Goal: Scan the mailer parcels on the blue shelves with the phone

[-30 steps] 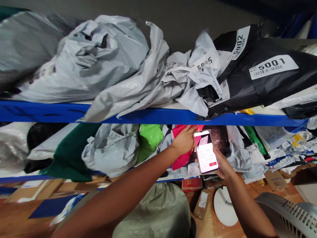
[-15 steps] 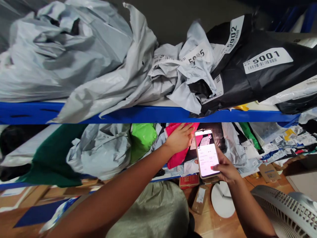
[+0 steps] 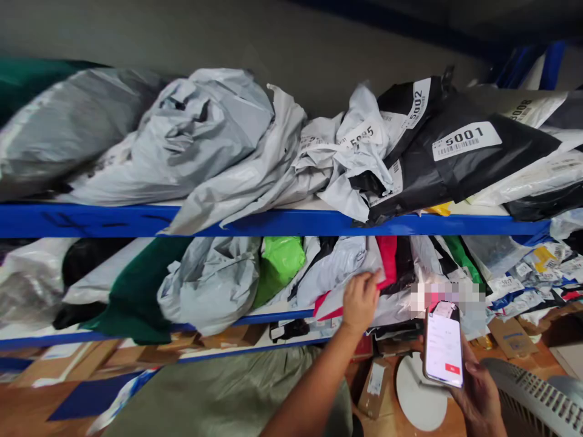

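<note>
My left hand [image 3: 361, 301] rests on the parcels of the lower shelf, fingers curled against a pink-red mailer bag [image 3: 387, 260] and a grey mailer bag [image 3: 334, 267] beside it. My right hand [image 3: 476, 394] is closed round a smartphone [image 3: 443, 343], held upright at the lower right with its lit screen facing me. The phone is below the shelf's front edge, apart from the parcels.
Two blue-edged shelves [image 3: 273, 221] are packed with grey, black, green and white mailer bags; a black bag labelled 5001 [image 3: 464, 141] lies top right. Below are cardboard boxes [image 3: 373, 388], a white round disc [image 3: 419, 394], a grey fan grille [image 3: 532, 394] and a grey-green sack [image 3: 228, 394].
My right hand has lowered the phone down and to the right, away from the shelf. My left hand has slid down and right over the pink-red bag. The view has tilted up slightly.
</note>
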`<state>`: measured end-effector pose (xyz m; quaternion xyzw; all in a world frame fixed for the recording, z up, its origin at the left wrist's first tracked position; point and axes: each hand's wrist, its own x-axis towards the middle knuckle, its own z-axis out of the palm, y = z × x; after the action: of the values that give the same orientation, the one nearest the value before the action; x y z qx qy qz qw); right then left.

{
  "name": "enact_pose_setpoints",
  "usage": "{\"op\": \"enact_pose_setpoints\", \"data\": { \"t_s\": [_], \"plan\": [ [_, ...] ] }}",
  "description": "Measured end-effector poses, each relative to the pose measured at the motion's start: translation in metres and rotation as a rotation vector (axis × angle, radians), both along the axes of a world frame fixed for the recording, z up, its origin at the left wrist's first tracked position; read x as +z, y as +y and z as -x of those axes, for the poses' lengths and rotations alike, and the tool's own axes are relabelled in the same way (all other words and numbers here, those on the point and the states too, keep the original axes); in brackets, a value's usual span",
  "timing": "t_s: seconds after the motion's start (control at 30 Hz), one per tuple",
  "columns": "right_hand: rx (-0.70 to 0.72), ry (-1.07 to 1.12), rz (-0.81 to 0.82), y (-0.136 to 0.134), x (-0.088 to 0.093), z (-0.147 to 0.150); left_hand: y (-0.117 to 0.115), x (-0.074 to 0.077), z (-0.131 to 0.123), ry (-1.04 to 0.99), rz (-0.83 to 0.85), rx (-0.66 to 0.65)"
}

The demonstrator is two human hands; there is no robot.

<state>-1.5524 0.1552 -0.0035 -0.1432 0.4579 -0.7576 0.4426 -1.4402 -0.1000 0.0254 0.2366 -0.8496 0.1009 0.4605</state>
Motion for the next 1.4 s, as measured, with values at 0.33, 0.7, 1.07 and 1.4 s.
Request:
{"op": "enact_pose_setpoints", "data": {
  "t_s": [0.33,0.7,1.07,1.4],
  "plan": [
    [-0.101,-0.176,0.125,-0.019,0.024,-0.025,-0.018,0.049,0.011,-0.491,0.004,-0.386],
    [0.188,-0.186,0.162,-0.058,0.059,-0.041,-0.050,0.088,0.012,-0.690,0.008,0.020],
    [0.300,-0.162,0.204,-0.157,0.078,-0.043,-0.097,0.151,-0.054,-0.742,-0.315,0.242],
    [0.334,-0.024,0.139,-0.205,0.090,-0.056,-0.095,0.138,-0.063,-0.664,-0.258,0.198]
  ]
}}
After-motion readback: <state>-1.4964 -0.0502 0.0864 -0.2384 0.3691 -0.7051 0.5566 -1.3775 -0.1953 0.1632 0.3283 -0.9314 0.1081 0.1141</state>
